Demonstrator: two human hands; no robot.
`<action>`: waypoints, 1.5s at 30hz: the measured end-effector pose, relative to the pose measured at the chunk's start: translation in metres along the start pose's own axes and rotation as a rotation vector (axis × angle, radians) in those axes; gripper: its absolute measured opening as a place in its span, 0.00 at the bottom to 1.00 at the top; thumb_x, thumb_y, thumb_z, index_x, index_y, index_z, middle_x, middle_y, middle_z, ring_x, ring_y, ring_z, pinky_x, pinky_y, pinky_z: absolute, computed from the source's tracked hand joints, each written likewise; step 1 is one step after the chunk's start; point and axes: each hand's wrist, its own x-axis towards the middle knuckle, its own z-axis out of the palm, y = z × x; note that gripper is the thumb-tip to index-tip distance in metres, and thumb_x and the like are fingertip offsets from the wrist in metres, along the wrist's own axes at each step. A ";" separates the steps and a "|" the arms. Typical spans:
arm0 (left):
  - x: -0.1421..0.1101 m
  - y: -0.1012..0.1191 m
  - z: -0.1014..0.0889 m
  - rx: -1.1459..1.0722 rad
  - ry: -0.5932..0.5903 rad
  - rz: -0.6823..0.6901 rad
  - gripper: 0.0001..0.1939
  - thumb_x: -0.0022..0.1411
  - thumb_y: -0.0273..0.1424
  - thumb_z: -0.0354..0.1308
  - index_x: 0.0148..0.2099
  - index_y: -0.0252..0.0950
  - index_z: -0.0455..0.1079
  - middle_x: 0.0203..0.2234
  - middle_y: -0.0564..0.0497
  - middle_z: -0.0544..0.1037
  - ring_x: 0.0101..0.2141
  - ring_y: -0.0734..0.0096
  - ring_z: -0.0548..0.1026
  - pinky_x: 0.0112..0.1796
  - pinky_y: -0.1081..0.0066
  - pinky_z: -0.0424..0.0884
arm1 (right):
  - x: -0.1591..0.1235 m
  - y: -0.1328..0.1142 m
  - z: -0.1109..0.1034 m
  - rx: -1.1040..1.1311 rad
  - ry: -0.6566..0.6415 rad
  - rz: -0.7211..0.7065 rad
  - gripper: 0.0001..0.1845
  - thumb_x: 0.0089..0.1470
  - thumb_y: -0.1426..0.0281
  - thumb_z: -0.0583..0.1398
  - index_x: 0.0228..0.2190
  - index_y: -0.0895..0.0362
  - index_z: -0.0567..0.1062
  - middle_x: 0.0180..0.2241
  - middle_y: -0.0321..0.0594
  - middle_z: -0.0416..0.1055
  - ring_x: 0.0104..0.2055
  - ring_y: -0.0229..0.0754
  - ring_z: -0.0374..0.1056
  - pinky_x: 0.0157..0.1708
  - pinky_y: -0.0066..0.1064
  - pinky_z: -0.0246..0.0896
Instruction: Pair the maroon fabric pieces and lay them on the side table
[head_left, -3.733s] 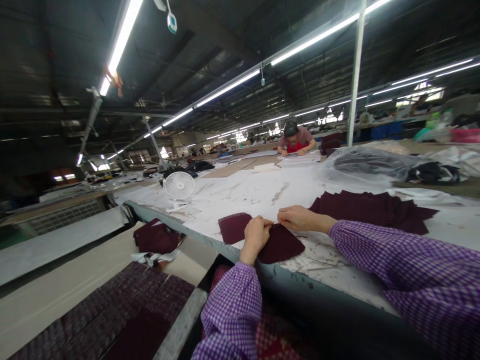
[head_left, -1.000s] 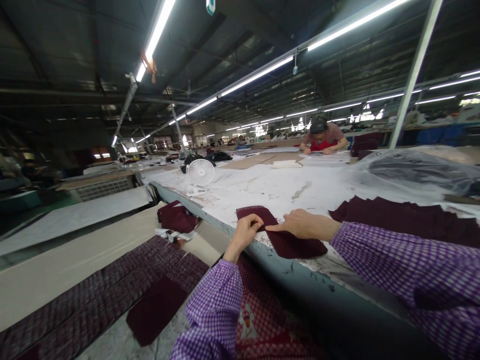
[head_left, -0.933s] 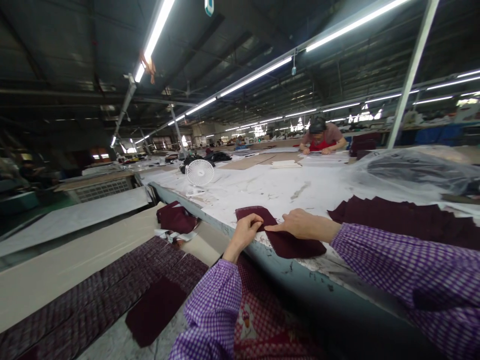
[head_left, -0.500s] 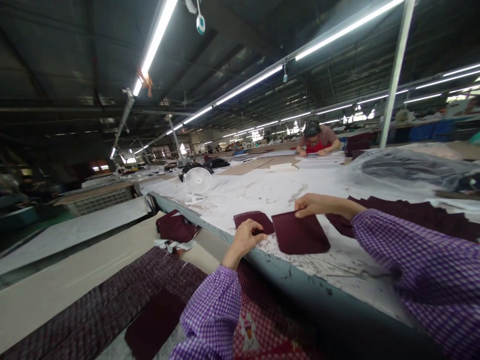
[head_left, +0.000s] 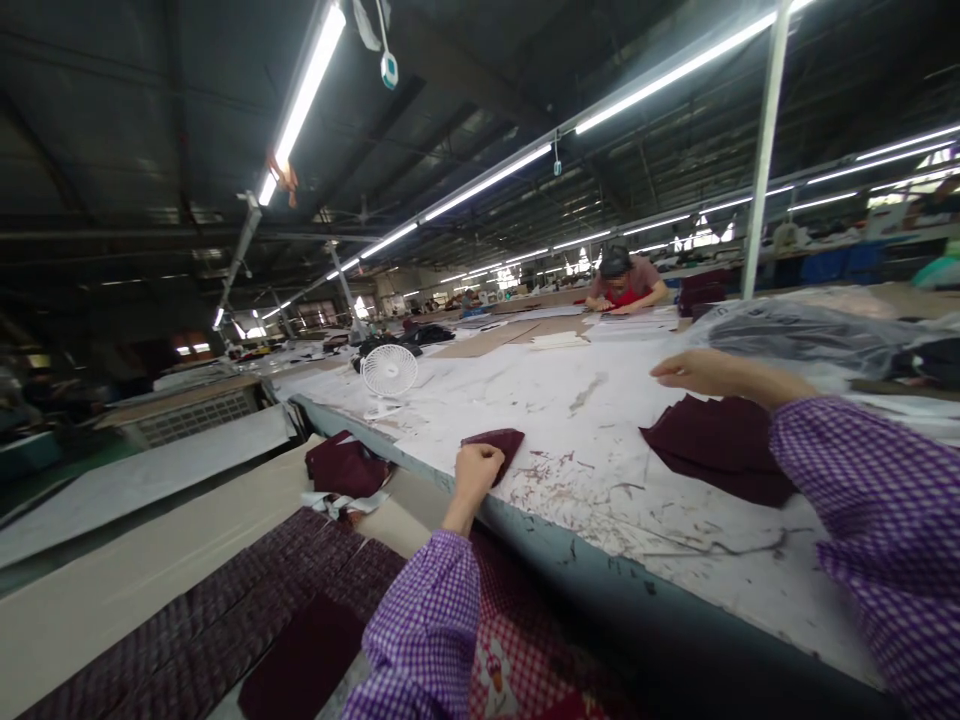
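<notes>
So the left hand (head_left: 478, 472) has its fingertips bunched up on a small maroon piece (head_left: 507, 441), basically pinched closed on the cloth, right by the near edge of the white tabletop (head_left: 540, 395). The right hand (head_left: 697, 373) is off to the right, fingers bent, over the far side of a maroon pile (head_left: 712, 446); can't tell if there's cloth in those fingers or how far apart they are. Bits of dark thread (head_left: 566, 470) litter the surface between the two. There's a white fan (head_left: 389, 370) to the left, clear plastic (head_left: 802, 335) at far right, and a co-worker (head_left: 628, 284) in red leaning over the far part.
</notes>
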 end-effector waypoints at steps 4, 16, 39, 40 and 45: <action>0.010 -0.010 -0.007 -0.195 -0.044 -0.073 0.06 0.48 0.25 0.57 0.23 0.31 0.74 0.20 0.48 0.75 0.23 0.71 0.73 0.28 0.73 0.70 | 0.013 -0.097 0.023 0.080 -0.302 -0.235 0.19 0.57 0.64 0.54 0.46 0.54 0.76 0.47 0.42 0.74 0.47 0.45 0.69 0.47 0.35 0.61; 0.011 -0.012 -0.004 -0.527 0.060 -0.161 0.05 0.46 0.23 0.58 0.20 0.31 0.69 0.14 0.55 0.69 0.17 0.79 0.66 0.20 0.79 0.62 | 0.027 -0.204 0.123 -0.234 -0.423 -0.441 0.16 0.58 0.66 0.53 0.37 0.58 0.78 0.36 0.46 0.76 0.37 0.43 0.70 0.39 0.31 0.59; -0.002 0.012 -0.119 -0.860 0.870 0.007 0.06 0.49 0.30 0.53 0.28 0.36 0.57 0.18 0.61 0.61 0.19 0.80 0.63 0.23 0.78 0.63 | 0.041 -0.205 0.134 -0.031 -0.587 -0.325 0.22 0.53 0.60 0.58 0.47 0.58 0.75 0.48 0.50 0.71 0.50 0.52 0.66 0.50 0.40 0.59; -0.005 0.013 -0.114 -0.797 0.870 0.051 0.07 0.49 0.32 0.54 0.28 0.36 0.58 0.17 0.61 0.61 0.19 0.81 0.62 0.23 0.78 0.62 | 0.041 -0.206 0.131 0.002 -0.585 -0.331 0.22 0.55 0.59 0.56 0.47 0.58 0.74 0.49 0.49 0.71 0.50 0.50 0.66 0.49 0.37 0.60; -0.037 0.018 -0.048 -0.342 0.405 0.255 0.06 0.52 0.32 0.54 0.27 0.34 0.66 0.22 0.56 0.70 0.26 0.76 0.69 0.30 0.76 0.65 | 0.029 -0.201 0.106 0.651 -0.726 -0.005 0.40 0.59 0.46 0.35 0.50 0.61 0.67 0.44 0.53 0.73 0.39 0.44 0.72 0.37 0.34 0.68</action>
